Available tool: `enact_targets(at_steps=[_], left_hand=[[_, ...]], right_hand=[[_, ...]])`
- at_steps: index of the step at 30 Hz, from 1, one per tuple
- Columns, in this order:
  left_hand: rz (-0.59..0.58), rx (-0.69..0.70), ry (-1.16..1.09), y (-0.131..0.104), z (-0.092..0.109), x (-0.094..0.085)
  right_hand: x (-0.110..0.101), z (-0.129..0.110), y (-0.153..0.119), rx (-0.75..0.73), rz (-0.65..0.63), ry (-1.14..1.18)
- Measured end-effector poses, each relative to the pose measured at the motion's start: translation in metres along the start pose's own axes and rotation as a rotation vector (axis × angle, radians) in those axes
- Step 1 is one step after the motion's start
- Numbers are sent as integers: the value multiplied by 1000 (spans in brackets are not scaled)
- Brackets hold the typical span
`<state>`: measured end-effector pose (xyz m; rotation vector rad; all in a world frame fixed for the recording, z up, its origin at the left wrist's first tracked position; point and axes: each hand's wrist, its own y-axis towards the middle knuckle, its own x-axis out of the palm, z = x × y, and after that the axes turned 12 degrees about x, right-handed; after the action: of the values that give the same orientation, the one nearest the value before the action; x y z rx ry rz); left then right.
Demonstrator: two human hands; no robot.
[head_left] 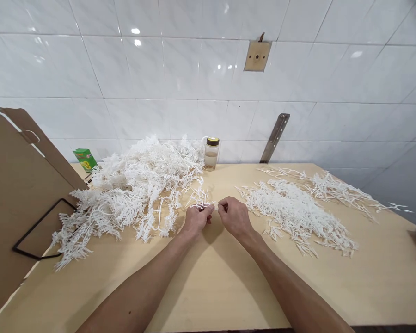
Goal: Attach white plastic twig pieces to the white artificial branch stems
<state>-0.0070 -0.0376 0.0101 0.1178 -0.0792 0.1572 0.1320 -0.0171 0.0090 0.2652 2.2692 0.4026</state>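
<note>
My left hand [198,219] is closed around a white branching plastic sprig [200,205], whose thin twigs spread above the fingers. Close by on the right, my right hand [233,214] pinches at the sprig's end, with thumb and forefinger pressed together; the exact contact is too small to make out. A tall heap of white branching sprigs [138,180] lies to the left of my hands. On the right, a flatter pile of white sprigs [298,212] rests on the table [225,286].
Behind the hands stands a clear bottle [211,155] with a dark lid, partly filled. A green box [85,159], a cardboard box [17,194] and a black wire frame [38,231] are on the left. Bare stems [346,192] lie at the back right, before a tiled wall [180,69].
</note>
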Motion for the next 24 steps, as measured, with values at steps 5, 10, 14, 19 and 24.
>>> enact_targets(at_steps=[5, 10, 14, 19, 24], left_hand=[[8, -33, -50, 1, 1, -4], [20, -37, -45, 2, 2, -4], [23, -39, -25, 2, 2, -4], [25, -30, -3, 1, 2, -5], [30, -16, 25, 0, 5, -5]], right_hand=[[-3, 4, 1, 71, -215, 216], [-7, 2, 0, 195, -335, 327], [-11, -1, 1, 279, -386, 382], [-14, -2, 2, 337, -420, 434], [-18, -6, 0, 377, -492, 493]])
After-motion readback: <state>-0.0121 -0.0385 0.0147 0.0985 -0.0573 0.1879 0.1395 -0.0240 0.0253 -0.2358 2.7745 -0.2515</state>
